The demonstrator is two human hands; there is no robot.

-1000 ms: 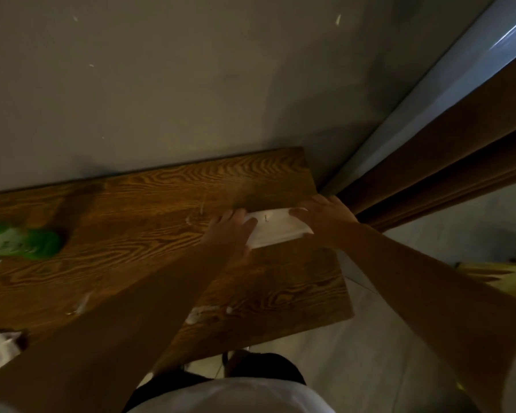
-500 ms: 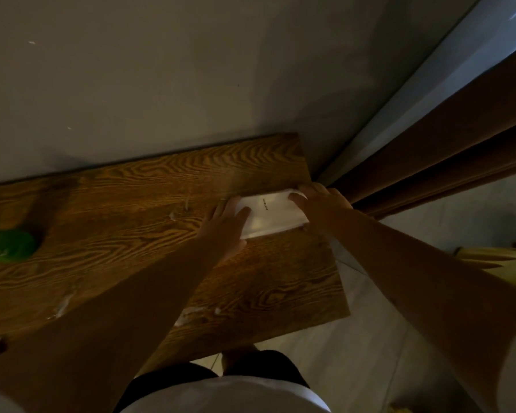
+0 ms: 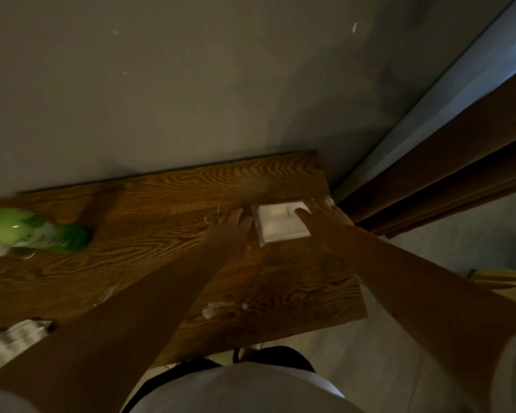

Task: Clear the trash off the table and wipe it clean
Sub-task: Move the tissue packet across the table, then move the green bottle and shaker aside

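Note:
A white flat packet (image 3: 277, 223) lies on the wooden table (image 3: 149, 210) near its far right corner. My right hand (image 3: 322, 217) rests on the packet's right side, fingers spread over its top. My left hand (image 3: 231, 231) lies flat on the table just left of the packet, fingertips at its left edge. White smears (image 3: 218, 308) and a smaller white scrap (image 3: 108, 292) mark the near part of the table. A green spray bottle (image 3: 33, 231) lies at the far left.
A white cloth (image 3: 9, 341) sits at the table's near left edge. A grey wall runs behind the table. A brown door frame (image 3: 447, 162) stands right of the table. Something yellow (image 3: 507, 284) is on the floor at right.
Both hands stay at the white packet, which now lies flatter and squarer on the table. My left hand has slipped off it to its left edge. The view shifted, showing the green bottle and cloth again.

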